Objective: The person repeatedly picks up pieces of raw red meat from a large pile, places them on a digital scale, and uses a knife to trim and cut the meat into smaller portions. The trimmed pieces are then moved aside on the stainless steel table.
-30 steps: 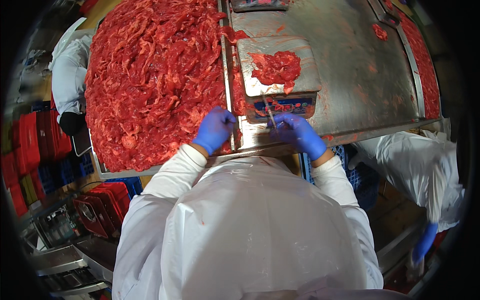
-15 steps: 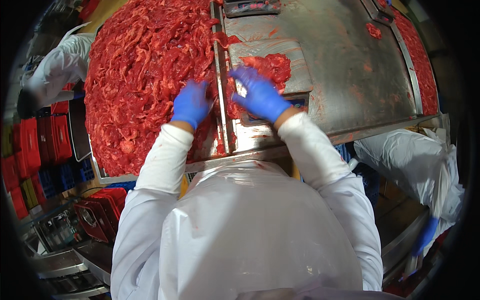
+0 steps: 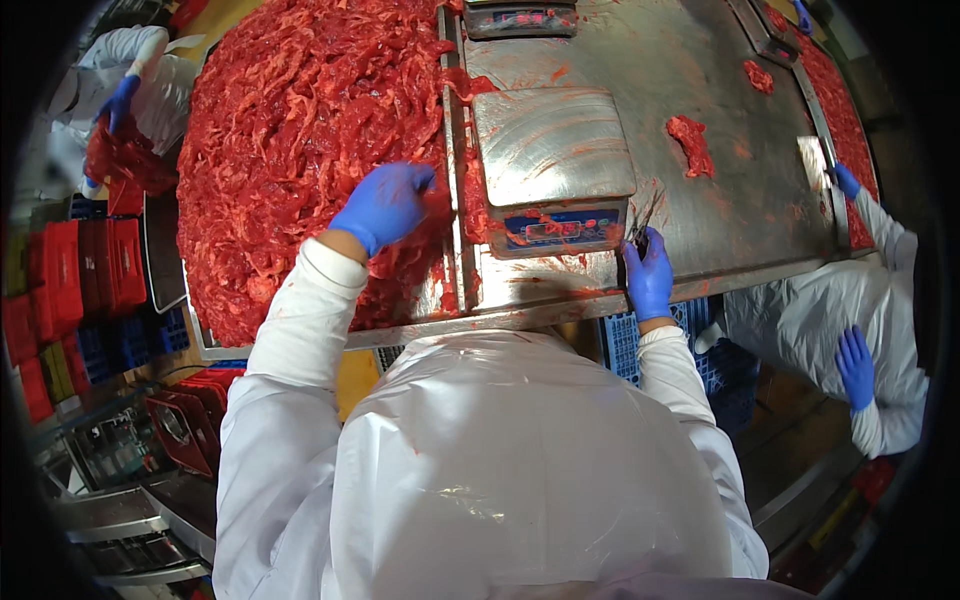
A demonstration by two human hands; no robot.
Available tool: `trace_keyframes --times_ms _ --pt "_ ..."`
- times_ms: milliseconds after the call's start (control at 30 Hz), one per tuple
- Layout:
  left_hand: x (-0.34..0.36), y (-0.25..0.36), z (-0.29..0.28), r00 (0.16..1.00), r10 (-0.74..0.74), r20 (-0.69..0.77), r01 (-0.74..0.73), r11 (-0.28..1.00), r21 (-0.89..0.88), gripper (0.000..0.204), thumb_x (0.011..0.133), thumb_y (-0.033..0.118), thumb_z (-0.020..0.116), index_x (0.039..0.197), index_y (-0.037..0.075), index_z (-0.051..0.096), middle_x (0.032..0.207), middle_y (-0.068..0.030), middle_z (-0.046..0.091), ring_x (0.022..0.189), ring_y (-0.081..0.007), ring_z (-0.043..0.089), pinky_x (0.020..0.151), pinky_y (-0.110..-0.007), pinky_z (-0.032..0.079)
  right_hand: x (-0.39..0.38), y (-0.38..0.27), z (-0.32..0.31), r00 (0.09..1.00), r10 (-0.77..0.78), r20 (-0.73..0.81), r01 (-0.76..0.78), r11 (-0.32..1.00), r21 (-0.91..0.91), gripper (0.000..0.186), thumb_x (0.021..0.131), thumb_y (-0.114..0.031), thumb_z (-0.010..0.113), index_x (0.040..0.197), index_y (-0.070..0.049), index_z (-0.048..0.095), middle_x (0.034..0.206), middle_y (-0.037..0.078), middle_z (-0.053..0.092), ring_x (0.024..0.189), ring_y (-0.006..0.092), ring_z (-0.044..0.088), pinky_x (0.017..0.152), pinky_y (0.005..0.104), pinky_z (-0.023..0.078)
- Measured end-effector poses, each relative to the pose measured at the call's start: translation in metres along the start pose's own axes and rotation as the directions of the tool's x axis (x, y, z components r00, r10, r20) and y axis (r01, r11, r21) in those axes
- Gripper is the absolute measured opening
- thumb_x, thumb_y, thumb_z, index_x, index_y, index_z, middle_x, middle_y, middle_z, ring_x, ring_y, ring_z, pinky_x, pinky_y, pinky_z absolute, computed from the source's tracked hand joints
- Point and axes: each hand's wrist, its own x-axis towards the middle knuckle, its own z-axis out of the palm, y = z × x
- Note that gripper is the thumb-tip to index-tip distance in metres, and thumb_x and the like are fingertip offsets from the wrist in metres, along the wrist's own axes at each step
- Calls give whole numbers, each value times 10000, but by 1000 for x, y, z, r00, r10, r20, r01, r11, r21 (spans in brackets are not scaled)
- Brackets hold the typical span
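My left hand (image 3: 382, 208), in a blue glove, is above the right edge of a large heap of raw red meat strips (image 3: 300, 130). Its fingers are curled in and slightly blurred; whatever lies beneath them is hidden. By the table's front edge, my right hand (image 3: 650, 275) is closed at the fingertips around something thin and dark (image 3: 644, 215) that I cannot identify. Between the hands stands a steel bench scale (image 3: 550, 145) with red smears and a blue front panel. A small meat piece (image 3: 690, 146) lies to the right of the scale.
A metal divider (image 3: 455, 160) separates the heap from the steel table (image 3: 740, 215). Another scale (image 3: 520, 18) stands at the back, and another meat scrap (image 3: 758, 77) farther right. Co-workers are at the left, one holding meat (image 3: 128, 160), and right. Red crates (image 3: 90, 265) are stacked left.
The meat on the scale has left its plate, and a small piece now lies to the right. My right hand has moved from the scale to its right front corner. My left hand stays over the heap.
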Motion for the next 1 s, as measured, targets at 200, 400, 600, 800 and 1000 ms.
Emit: trace_keyframes --times_ms 200,400,600,800,1000 --pt "69 89 -21 962 214 -172 -267 877 -400 175 854 130 738 996 42 690 853 -139 660 818 -249 679 797 -374 546 -6 -10 -5 997 -63 33 65 994 -93 589 937 -359 743 1398 -31 580 1287 234 694 1172 401 681 1012 449 529" --pt "104 73 26 968 114 -225 -134 988 -77 371 802 195 759 1164 122 725 1230 -151 626 1162 -332 650 980 -431 551 0 15 11 999 -1 -40 17 909 416 410 965 -156 732 1328 -13 608 1147 168 733 1054 261 717 936 368 558" --pt "76 76 60 961 72 -265 -62 997 47 281 780 202 783 1014 80 685 1096 -158 641 1023 -357 643 905 -454 543 -9 -117 -24 920 -208 331 -105 684 722 375 940 -132 758 1274 -7 641 965 57 704 862 113 667 745 258 541" --pt "39 65 76 961 88 -261 -96 995 -17 162 808 106 707 956 89 644 1010 -153 617 985 -377 643 852 -473 537 21 -114 1 708 -194 679 -429 646 632 296 989 -175 725 1217 4 661 956 73 691 892 140 679 773 288 568" --pt "28 61 77 965 117 -236 -158 974 -162 115 814 55 675 916 77 627 946 -160 613 922 -386 638 806 -462 530 14 -108 24 391 -429 814 -816 247 522 287 1039 -274 681 1178 -24 657 960 67 676 867 137 655 767 292 564"
